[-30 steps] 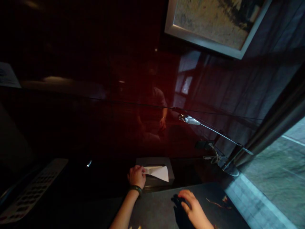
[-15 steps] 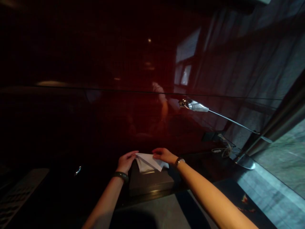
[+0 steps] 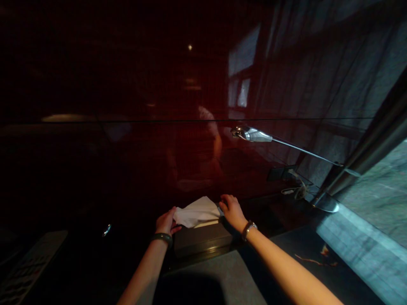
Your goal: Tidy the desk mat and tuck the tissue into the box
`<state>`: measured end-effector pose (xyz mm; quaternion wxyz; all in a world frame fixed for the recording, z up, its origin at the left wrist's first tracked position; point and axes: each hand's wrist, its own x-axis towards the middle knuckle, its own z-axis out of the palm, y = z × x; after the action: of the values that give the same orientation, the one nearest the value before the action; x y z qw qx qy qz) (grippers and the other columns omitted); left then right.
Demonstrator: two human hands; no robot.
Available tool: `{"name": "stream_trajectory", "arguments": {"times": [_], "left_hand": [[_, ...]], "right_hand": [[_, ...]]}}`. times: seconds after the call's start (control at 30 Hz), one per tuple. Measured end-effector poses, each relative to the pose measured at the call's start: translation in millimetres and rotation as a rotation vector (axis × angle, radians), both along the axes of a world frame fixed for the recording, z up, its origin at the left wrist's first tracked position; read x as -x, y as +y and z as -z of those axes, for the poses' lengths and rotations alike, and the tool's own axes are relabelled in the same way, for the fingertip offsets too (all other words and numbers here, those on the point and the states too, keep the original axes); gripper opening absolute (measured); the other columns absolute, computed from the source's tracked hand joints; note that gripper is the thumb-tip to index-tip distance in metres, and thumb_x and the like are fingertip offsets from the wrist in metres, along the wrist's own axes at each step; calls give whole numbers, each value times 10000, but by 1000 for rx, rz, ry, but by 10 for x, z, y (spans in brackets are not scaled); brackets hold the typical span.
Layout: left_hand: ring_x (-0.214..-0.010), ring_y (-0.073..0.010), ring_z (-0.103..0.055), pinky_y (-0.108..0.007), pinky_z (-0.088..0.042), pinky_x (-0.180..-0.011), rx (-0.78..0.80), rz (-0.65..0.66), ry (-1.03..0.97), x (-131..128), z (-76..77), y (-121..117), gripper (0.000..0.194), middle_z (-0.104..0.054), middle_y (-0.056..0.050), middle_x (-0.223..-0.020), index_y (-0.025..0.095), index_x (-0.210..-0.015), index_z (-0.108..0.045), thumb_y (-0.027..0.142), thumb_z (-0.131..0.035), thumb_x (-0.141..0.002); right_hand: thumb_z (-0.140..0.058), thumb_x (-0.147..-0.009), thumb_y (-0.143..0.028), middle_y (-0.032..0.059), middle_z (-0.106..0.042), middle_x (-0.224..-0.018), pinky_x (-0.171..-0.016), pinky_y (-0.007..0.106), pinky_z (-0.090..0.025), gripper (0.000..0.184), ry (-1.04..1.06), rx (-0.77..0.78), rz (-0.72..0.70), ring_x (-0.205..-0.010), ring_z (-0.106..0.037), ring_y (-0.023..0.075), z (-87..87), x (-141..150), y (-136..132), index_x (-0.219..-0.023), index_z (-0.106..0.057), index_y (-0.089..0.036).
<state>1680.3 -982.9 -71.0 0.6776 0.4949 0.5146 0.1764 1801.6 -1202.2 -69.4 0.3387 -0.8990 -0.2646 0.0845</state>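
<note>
Between the two hands, one white tissue stands puffed up out of the slot of one dark tissue box. Half a second ago it lay as a flat folded point held taut from both sides; now it is bunched and raised, so the shaping of the sheet looks further along. The left hand has its fingers pinched closed on the tissue's left edge. The right hand has let go of the sheet: its fingers are spread loosely, resting on the box's far right corner, touching or just beside the tissue. Beyond the fingers rises a glossy dark red wall panel. Right of the right hand, one slim chrome lamp reaches over the counter.
</note>
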Motion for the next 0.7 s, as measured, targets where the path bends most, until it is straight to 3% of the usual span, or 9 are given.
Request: {"name": "stream_trajectory", "arguments": {"times": [0.1,0.2,0.23,0.33,0.4,0.5,0.53,0.6,0.7], "left_hand": [[-603,-173,-564,-351,-520,-579,10,40,-33,118,-94,-61,207,-628,-20,-715,153,-886,-642,341,-690,-815],[-830,-199,-619,-337,-493,-724,-76,150,-116,245,-241,-153,513,-708,-59,-864,132,-895,-718,516,-792,-562],[-909,-219,-628,-344,-491,-787,-113,185,-134,282,-288,-180,609,-732,-83,-927,122,-901,-738,554,-808,-478],[-1118,-297,-627,-394,-457,-1033,-209,242,-166,388,-349,-238,743,-741,-168,-1131,105,-959,-752,617,-784,-421],[-1155,-338,-614,-456,-446,-1083,-397,199,-143,470,-274,-280,790,-694,-205,-1228,101,-1060,-714,663,-719,-505],[-1003,-351,-627,-520,-533,-916,-820,199,-46,576,7,-421,673,-664,-206,-1154,124,-1079,-671,682,-606,-707],[-1000,-353,-632,-524,-547,-901,-937,289,-24,581,115,-493,621,-666,-205,-1143,122,-1096,-680,647,-582,-779],[-1160,-367,-613,-525,-519,-1049,-1068,546,21,516,286,-647,551,-658,-218,-1272,85,-1243,-688,491,-593,-882],[-1368,-406,-460,-534,-386,-1212,-1150,762,205,256,332,-821,605,-535,-244,-1494,2,-1444,-570,249,-666,-900]], "right_hand": [[-730,-923,-195,163,-636,-1352,-1134,457,-417,394,-171,-67,-203,-1251,-538,336,-13,283,51,-1302,-680,-101],[-904,-779,-229,184,-566,-1501,-1213,434,-340,760,-131,-31,-316,-1360,-496,344,-38,380,209,-1454,-590,-74],[-910,-774,-234,188,-581,-1494,-1207,420,-344,766,-72,9,-308,-1361,-511,341,-46,366,258,-1457,-599,-79],[-806,-881,-261,123,-772,-1149,-964,343,-486,327,98,95,-304,-1078,-682,284,-57,261,311,-1189,-797,-153],[-759,-912,-276,75,-783,-897,-774,301,-477,163,165,102,-321,-869,-697,240,-48,182,281,-1005,-847,-174],[-743,-919,-268,47,-757,-831,-703,271,-424,171,218,80,-331,-832,-664,206,-23,78,229,-997,-847,-157],[-731,-926,-265,37,-748,-821,-694,262,-415,178,235,73,-340,-824,-652,194,-15,49,220,-1004,-844,-152],[-711,-938,-271,11,-719,-772,-675,248,-404,188,277,67,-370,-774,-620,169,-13,4,204,-995,-839,-145],[-678,-969,-288,6,-700,-743,-692,248,-430,219,262,81,-465,-741,-601,162,-78,-18,126,-960,-825,-127]]}}
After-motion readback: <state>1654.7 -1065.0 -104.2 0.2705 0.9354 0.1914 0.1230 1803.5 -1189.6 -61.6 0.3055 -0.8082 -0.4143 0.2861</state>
